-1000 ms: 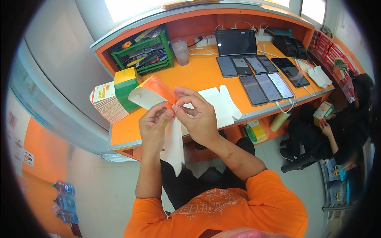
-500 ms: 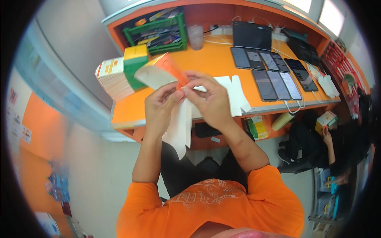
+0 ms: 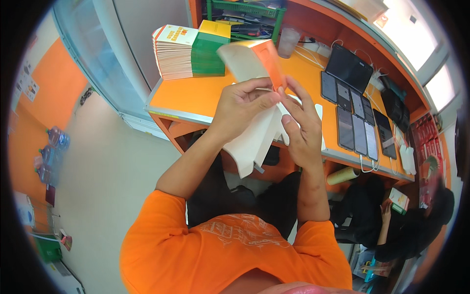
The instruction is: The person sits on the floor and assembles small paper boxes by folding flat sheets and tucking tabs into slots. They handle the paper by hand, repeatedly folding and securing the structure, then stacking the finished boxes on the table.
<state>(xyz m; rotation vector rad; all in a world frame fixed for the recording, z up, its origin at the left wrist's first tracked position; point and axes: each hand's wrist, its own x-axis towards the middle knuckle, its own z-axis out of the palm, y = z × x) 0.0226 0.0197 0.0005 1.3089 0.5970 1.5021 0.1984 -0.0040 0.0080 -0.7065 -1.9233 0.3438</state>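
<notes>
A partly folded cardboard carton blank [image 3: 252, 134] is between my hands, above the table's front edge. Its orange panel [image 3: 268, 61] sticks up, while plain white panels hang below toward my lap. My left hand [image 3: 245, 105] pinches the sheet near the base of the orange panel. From the other side, my right hand [image 3: 302, 130] grips the same spot, thumb and forefinger close to my left fingertips. Parts of both grips are hidden behind the cardboard. Beyond my left hand, a thick stack of white, green and yellow folded cartons [image 3: 208, 54] rests on the table.
On the orange table [image 3: 186, 100] several phones [image 3: 360, 132] lie at the right with charging cables, beside a dark tablet [image 3: 350, 68]. A clear cup [image 3: 289, 41] and a green crate [image 3: 245, 10] stand at the back. At the right, a seated person [image 3: 411, 220] holds a carton [image 3: 399, 198].
The view has turned, so the table has shifted right in the picture. Both hands still hold the blank; its orange panel now stands more upright, and my right thumb has come away from the pinch.
</notes>
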